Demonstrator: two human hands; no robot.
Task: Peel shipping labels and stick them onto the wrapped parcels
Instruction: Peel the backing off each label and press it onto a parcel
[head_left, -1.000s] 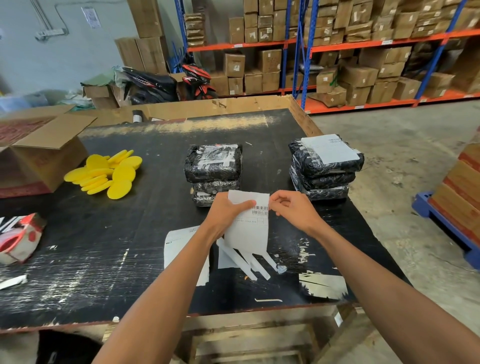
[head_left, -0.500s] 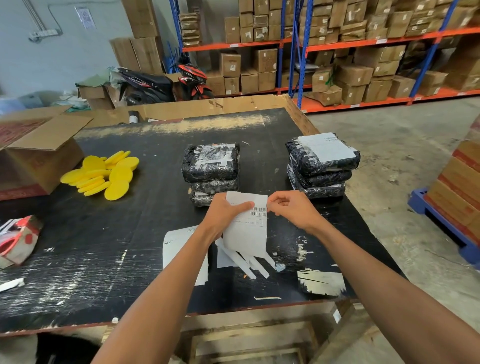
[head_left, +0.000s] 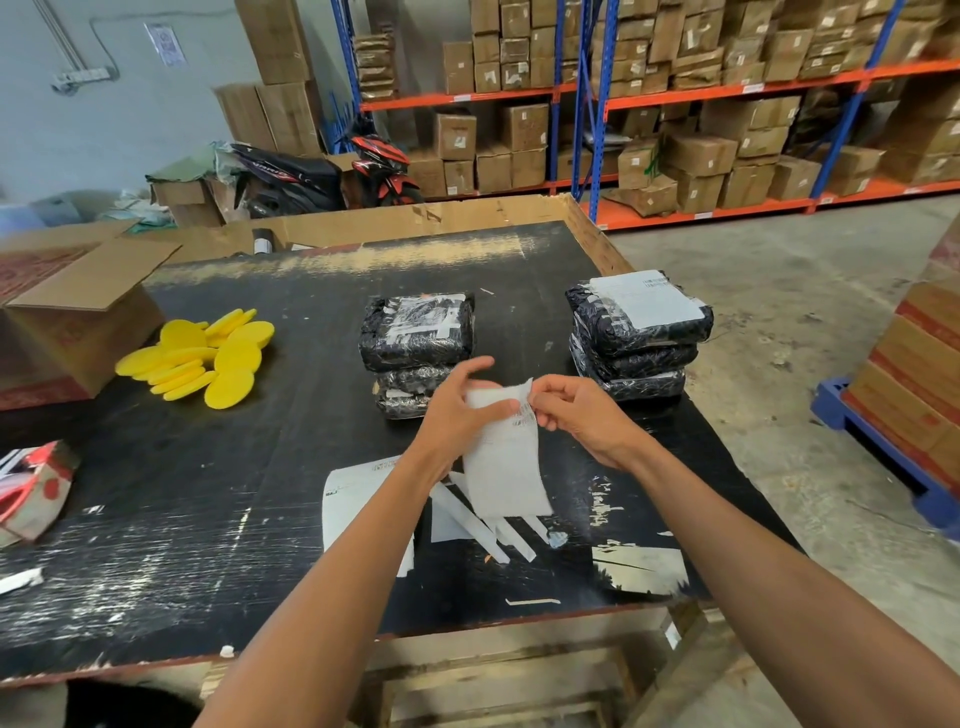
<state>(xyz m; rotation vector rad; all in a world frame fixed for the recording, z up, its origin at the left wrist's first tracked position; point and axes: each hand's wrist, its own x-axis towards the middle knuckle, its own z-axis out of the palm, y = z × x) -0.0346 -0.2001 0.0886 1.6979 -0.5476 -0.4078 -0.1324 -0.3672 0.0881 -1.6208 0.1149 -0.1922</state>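
Even, diffuse indoor light is filling the frame; shadows are lying soft and faint. The black bench (head_left: 171, 499) is throwing pale glare at lower left. Wide-angle distortion is bowing the shelving (head_left: 727, 88) at the upper right. Motion blur is smearing the right edge and the label (head_left: 506, 467) at centre.

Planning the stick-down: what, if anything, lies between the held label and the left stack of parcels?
Nothing visible. Both the left hand and right hand pinch the label just in front of the left stack, whose top is uncovered. The right stack sits off to the side.
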